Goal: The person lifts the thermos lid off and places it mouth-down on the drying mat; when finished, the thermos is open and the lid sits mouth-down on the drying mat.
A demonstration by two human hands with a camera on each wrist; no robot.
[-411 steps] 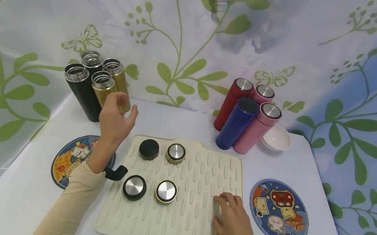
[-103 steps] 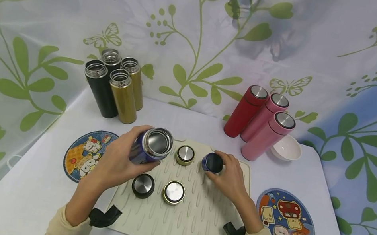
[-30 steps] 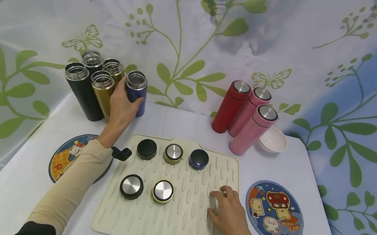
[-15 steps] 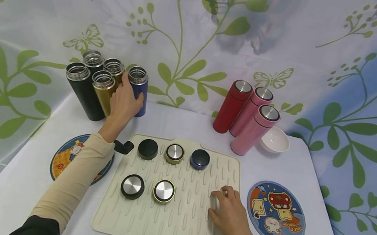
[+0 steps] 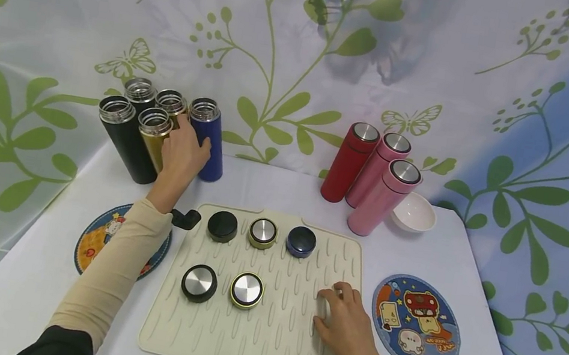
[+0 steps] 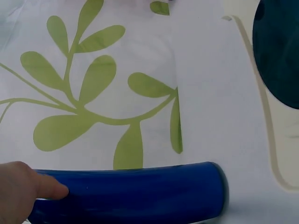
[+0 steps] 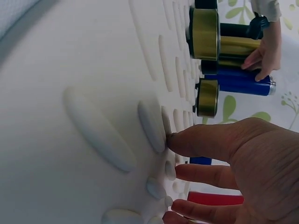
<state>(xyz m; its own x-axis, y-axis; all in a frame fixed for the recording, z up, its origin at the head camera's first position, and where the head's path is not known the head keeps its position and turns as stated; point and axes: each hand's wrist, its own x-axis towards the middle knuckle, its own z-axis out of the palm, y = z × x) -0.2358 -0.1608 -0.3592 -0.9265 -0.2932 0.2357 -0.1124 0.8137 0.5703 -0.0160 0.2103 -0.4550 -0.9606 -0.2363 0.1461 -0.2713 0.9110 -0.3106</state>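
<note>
A lidless blue thermos bottle (image 5: pixel 213 152) stands at the back left, its steel mouth uncovered. My left hand (image 5: pixel 184 154) is right beside it, between it and the gold bottles (image 5: pixel 155 141); the thumb lies near its side. In the left wrist view a finger (image 6: pixel 52 186) overlaps the blue bottle (image 6: pixel 140 193); whether it touches cannot be told. On the cream ribbed mat (image 5: pixel 287 354), the fingertips of my right hand (image 5: pixel 347 332) rest, holding nothing. The blue lid (image 5: pixel 301 242) sits in the mat's back row, beside a gold lid (image 5: pixel 262 233) and a black lid (image 5: pixel 222 226).
Open black bottles (image 5: pixel 128 140) stand at far left. Two silver-topped lids, one black (image 5: pixel 199 283) and one gold (image 5: pixel 247 290), lie farther forward. Lidded red (image 5: pixel 348 162) and pink bottles (image 5: pixel 379 200) stand back right near a white bowl (image 5: pixel 415 213). Round coasters (image 5: pixel 417 323) flank the mat.
The blue bottle, first capped among the right-hand group, now stands uncapped at the left; its lid has been set on the mat. Lately my left hand has slid slightly left off the bottle.
</note>
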